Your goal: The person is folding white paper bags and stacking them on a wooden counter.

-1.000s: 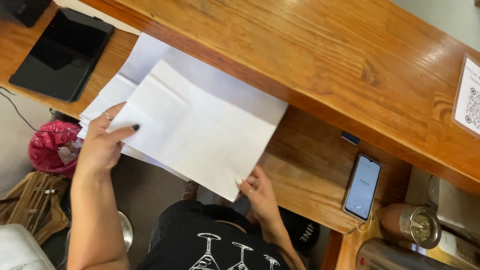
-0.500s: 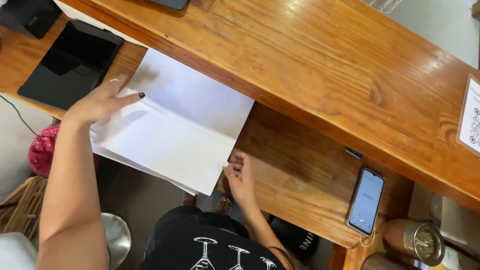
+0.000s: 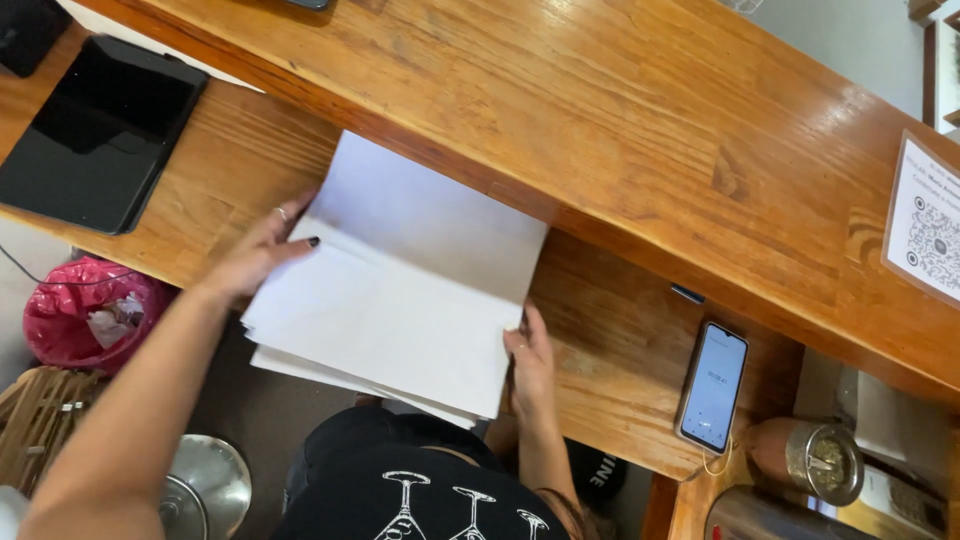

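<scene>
A stack of white paper sheets [image 3: 400, 280] lies on the lower wooden desk [image 3: 620, 350], its near edge hanging over the front. The top sheet shows a fold line across its middle. My left hand [image 3: 262, 250], with a ring and dark nails, grips the stack's left edge. At the right edge of the stack, my right hand [image 3: 530, 355] pinches the sheets, fingers curled around them.
A black tablet [image 3: 100, 130] lies at the desk's left end. A phone [image 3: 713, 386] with a lit screen lies at the right, with a metal cup [image 3: 815, 458] near it. A raised wooden counter [image 3: 600, 110] runs behind, bearing a white card [image 3: 925, 222]. Below left sits a pink bag [image 3: 85, 310].
The paper has been folded down and squared up on the desk. Both hands slid to its left and right edges. The view has shifted leftward slightly.
</scene>
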